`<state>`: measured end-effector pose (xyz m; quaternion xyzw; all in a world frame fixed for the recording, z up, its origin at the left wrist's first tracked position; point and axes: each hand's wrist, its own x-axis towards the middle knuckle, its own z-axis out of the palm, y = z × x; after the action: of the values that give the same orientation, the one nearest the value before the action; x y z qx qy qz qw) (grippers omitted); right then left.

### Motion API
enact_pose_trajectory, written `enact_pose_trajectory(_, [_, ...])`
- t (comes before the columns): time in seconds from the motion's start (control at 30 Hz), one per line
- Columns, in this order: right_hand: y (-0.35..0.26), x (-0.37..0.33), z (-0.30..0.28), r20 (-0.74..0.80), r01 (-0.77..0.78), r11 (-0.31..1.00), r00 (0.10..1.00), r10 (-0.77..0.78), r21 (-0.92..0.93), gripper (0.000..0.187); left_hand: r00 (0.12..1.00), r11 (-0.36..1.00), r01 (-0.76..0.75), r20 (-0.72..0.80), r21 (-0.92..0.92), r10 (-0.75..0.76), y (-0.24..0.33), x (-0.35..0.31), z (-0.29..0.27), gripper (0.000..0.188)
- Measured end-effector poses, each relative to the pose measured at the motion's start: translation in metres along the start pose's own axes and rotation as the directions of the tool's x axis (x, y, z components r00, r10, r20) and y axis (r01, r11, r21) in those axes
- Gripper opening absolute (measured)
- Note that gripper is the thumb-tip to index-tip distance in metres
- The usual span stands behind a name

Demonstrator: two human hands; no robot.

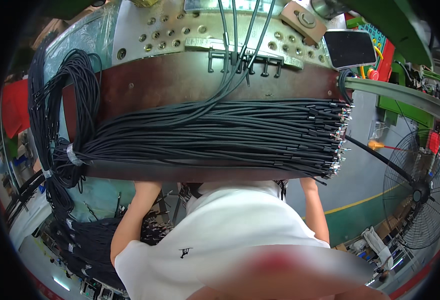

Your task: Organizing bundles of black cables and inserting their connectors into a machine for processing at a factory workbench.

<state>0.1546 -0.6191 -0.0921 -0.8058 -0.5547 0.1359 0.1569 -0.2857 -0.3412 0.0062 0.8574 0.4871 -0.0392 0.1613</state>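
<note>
Both of my forearms, the left [134,212] and the right [314,207], reach forward to the near edge of a dark brown board [150,80]. The board's edge hides the fingers of both hands, so whether they hold anything does not show. Across the board lies a wide bundle of black cables [205,135], their stripped and fitted ends [341,142] lined up at the right. A pale tie [73,155] gathers the bundle at the left. Several cables [230,30] run up through a black slotted holder [245,61] at the board's far side.
Behind the board stands a metal plate [170,32] with holes and a clamp block [304,21]. A dark flat screen [350,48] and red stop button [373,75] are at the far right. Looped cables [42,110] hang at the left. A black fan [417,192] stands right.
</note>
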Motion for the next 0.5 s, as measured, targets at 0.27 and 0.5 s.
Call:
enact_pose_trajectory(0.27, [-0.010,0.012,-0.003,-0.012,-0.144,0.957,0.988,0.152,0.253,0.036,0.994,0.996,0.065,0.091,-0.061,-0.059,0.007,0.003,-0.009,0.025])
enact_pose_trajectory(0.5, [-0.012,0.023,-0.010,0.011,-0.123,0.984,0.992,0.123,0.132,0.036,0.997,0.994,0.069,0.022,-0.087,-0.068,0.003,0.007,-0.002,0.028])
